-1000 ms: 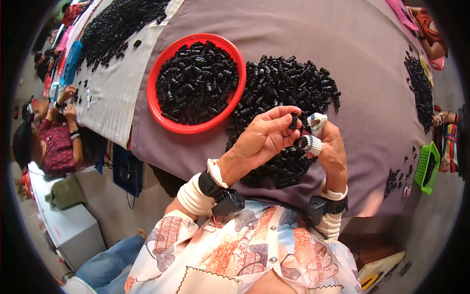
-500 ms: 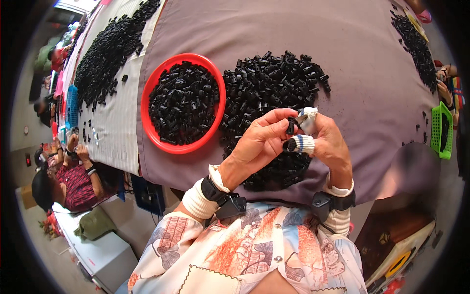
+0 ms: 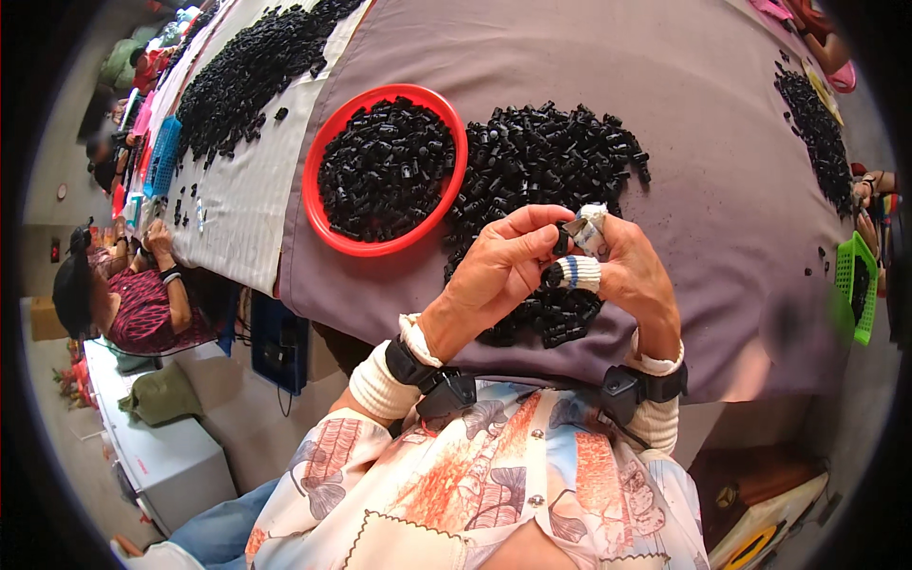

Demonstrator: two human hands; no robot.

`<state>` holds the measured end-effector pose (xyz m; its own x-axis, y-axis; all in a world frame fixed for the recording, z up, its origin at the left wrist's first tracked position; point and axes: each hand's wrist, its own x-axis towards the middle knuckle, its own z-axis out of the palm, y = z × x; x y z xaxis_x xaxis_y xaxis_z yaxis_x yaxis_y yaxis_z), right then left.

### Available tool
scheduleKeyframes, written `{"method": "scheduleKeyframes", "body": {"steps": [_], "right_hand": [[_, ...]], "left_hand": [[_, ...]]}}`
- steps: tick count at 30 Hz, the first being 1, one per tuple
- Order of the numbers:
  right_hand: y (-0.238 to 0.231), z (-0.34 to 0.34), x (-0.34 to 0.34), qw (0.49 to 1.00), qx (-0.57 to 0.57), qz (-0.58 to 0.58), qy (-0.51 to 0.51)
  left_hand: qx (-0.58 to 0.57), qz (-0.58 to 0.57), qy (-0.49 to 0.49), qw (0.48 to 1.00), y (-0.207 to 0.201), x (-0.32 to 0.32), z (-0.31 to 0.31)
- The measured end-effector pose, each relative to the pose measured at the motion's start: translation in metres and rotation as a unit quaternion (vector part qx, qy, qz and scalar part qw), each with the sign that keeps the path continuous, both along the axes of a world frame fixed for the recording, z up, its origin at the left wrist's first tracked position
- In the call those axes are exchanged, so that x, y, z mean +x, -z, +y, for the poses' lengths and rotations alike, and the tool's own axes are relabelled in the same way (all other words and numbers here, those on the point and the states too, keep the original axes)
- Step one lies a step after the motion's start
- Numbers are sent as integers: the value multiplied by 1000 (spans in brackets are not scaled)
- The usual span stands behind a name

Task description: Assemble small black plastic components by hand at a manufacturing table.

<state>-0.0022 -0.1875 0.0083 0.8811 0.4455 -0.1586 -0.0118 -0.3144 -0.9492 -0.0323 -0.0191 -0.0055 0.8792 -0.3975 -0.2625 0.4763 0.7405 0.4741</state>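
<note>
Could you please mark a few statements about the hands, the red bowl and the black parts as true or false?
1. The red bowl holds black parts. True.
2. Both hands are raised together over the loose pile of black parts. True.
3. The left hand rests inside the bowl. False: it pinches a small black part against the right hand.
4. The cloth under the pile is bright yellow. False: it is greyish purple.
5. The right hand has wrapped fingertips. True.
</note>
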Motion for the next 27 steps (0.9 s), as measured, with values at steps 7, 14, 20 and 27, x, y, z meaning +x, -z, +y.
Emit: {"method": "scheduleKeyframes", "body": {"steps": [7, 14, 20, 27], "right_hand": [[1, 0, -2, 1000, 22, 6, -10], [9, 1, -5, 999, 27, -8, -16], [10, 3, -9, 999, -18, -27, -29], [6, 10, -10, 999, 28, -26, 6]], "left_hand": [[-15, -23, -2, 1000, 7, -1, 0], [12, -25, -2, 1000, 7, -3, 0], [40, -31, -1, 999, 5, -5, 5], [16, -15, -2, 1000, 1, -2, 5]]}}
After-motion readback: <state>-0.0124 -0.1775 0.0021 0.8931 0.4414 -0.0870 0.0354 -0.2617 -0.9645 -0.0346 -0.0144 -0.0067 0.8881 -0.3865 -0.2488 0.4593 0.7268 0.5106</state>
